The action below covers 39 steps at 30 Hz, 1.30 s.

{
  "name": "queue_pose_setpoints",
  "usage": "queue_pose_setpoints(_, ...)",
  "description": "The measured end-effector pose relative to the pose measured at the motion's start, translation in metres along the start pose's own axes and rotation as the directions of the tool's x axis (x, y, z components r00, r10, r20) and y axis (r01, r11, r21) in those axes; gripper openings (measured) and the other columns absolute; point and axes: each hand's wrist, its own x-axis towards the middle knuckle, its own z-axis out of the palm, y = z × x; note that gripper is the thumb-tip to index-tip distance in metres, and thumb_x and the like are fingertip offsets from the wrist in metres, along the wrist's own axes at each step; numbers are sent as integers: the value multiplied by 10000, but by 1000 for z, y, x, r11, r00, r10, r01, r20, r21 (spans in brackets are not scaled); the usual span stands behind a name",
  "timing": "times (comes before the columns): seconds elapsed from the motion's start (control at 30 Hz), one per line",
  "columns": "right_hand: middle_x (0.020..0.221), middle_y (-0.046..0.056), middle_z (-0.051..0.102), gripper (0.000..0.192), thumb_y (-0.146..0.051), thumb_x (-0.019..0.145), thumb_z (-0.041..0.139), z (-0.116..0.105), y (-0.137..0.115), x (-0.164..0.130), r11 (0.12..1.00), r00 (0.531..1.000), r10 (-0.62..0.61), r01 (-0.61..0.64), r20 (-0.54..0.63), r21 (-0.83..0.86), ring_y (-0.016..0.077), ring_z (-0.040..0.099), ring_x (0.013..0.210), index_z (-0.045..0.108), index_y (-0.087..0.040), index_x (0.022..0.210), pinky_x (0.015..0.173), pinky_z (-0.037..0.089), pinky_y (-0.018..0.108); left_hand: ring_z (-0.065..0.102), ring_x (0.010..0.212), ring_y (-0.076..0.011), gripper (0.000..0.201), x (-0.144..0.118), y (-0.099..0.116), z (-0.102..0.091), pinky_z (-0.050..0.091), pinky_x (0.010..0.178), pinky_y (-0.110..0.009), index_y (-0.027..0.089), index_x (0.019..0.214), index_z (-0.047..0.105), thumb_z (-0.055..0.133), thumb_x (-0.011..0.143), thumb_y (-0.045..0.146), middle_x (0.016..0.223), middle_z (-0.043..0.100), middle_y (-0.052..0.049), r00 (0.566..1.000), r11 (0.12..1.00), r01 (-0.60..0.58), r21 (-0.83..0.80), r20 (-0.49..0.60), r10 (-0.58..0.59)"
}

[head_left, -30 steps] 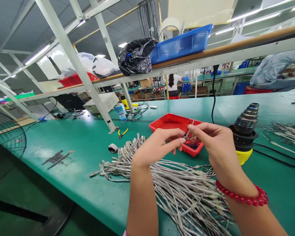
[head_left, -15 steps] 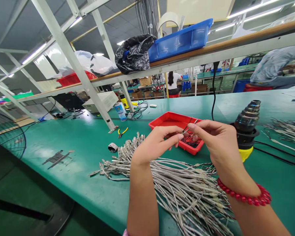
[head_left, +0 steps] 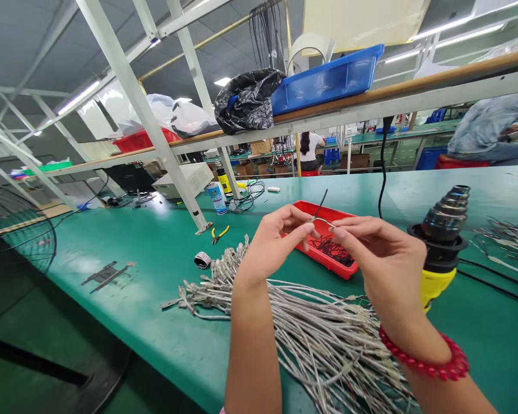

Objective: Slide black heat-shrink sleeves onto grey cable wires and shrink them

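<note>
My left hand [head_left: 276, 238] is closed in a pinch on a thin grey-white wire [head_left: 324, 221] above the near side of a red tray [head_left: 349, 271]. From the left fingertips a slim black tube [head_left: 322, 202] sticks up at a slant. My right hand [head_left: 384, 253] pinches the wire's other visible end between thumb and fingers. Short black tubes [head_left: 333, 250] lie loose in the tray. Below my wrists spreads a large bundle of grey cables [head_left: 319, 328], their connectors [head_left: 228, 261] gathered at the left. The exact fingertip contact is too small to make out.
A yellow and black heat gun [head_left: 442, 247] stands nozzle up, close to my right hand. Yellow-handled pliers [head_left: 220, 234], a roll of labels [head_left: 202, 260] and a blue spray can [head_left: 217, 199] are at left. More cables [head_left: 509, 241] lie far right. A shelf [head_left: 328, 115] runs overhead.
Both hands have drawn slightly apart, so the wire now shows stretched between them. The black tube now stands up by my left fingertips. The view has shifted a little.
</note>
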Motion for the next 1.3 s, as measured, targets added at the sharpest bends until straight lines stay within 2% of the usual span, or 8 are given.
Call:
queue_pose_setpoints(0.17,826,47,758,199,-61,748,694,15,5,-19,731,837,-511,542,192,-416,175,716,697,707,-238,838,648,605,292,238,474,-59,191,4,0,14,227,453,-190,171,742,466,469,879,304,560,294,68,990,978,109,-180,-71,-123)
queue_pose_setpoints(0.27,915,79,758,263,-33,739,690,17,8,-24,626,776,-582,618,243,-476,190,728,743,709,-219,925,657,602,285,300,545,-75,282,5,-1,22,273,516,-209,157,656,455,451,882,325,587,341,40,998,994,56,-97,4,-56)
queue_pose_setpoints(0.37,927,50,758,226,-53,764,668,12,2,-19,730,840,-463,543,283,-416,183,728,761,717,-226,901,686,602,284,311,584,-73,340,4,-2,20,285,556,-211,162,657,399,525,888,378,627,340,45,999,1000,-12,-11,49,12)
queue_pose_setpoints(0.5,834,13,757,83,-184,815,659,1,-12,-6,973,933,-77,147,351,-178,159,720,757,730,-226,802,713,600,253,326,599,-78,404,0,0,15,291,564,-216,165,671,393,459,932,467,650,351,40,996,997,-20,71,88,14)
queue_pose_setpoints(0.6,629,-9,688,193,-293,839,651,-2,-13,0,991,981,134,-134,140,-9,107,655,581,673,-205,669,593,570,198,319,570,-75,463,-4,2,19,264,546,-225,155,627,412,444,934,500,600,348,40,995,978,-13,208,100,-8)
queue_pose_setpoints(0.73,748,1,692,222,-380,738,745,-1,-7,5,909,929,361,-370,83,190,112,641,594,688,-206,863,508,560,207,317,467,-70,483,-7,2,28,238,498,-240,160,591,416,411,938,496,485,345,49,993,952,86,294,49,-105)
queue_pose_setpoints(1.03,728,27,669,139,-300,738,740,-7,-1,8,947,938,305,-317,165,47,138,625,688,696,-178,688,639,535,239,291,565,-75,232,-3,3,35,208,498,-235,166,633,393,532,798,248,589,322,48,988,948,-22,318,152,-28)
queue_pose_setpoints(1.3,673,7,627,117,-271,682,773,-13,7,13,952,952,297,-301,70,52,110,571,638,705,-181,651,578,504,210,535,607,-115,337,1,-2,16,410,604,-241,143,702,543,511,895,418,651,576,-15,947,968,108,227,273,-169)
